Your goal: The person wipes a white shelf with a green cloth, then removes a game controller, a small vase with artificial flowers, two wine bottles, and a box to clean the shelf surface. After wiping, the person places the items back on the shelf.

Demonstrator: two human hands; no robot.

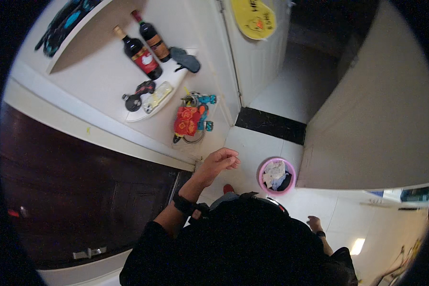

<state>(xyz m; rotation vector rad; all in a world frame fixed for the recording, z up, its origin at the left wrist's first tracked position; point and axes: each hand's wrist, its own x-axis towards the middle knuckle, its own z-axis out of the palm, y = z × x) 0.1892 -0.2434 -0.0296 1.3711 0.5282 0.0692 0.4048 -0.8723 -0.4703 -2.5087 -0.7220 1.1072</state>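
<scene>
My left hand point(222, 163) is held out in front of my body, its fingers loosely curled with nothing visible in them. A black band point(184, 204) goes around that wrist. Beyond the hand, on the floor, stands a round pink plastic basin point(260, 181) holding crumpled clothes point(276, 174), white, pale blue and black. Low at my right side hangs my right hand point(315, 223), small in the view and apart from everything around it. I see nothing in it, but its finger pose is unclear.
A corner shelf point(171, 77) at left bears two wine bottles point(142, 57), point(155, 41) and a phone-like case point(158, 97). Under it sits a red floral item point(187, 121) beside a teal toy vehicle point(204, 123). A dark door point(93, 186) stands left; ahead, a black threshold point(270, 125) crosses an open doorway.
</scene>
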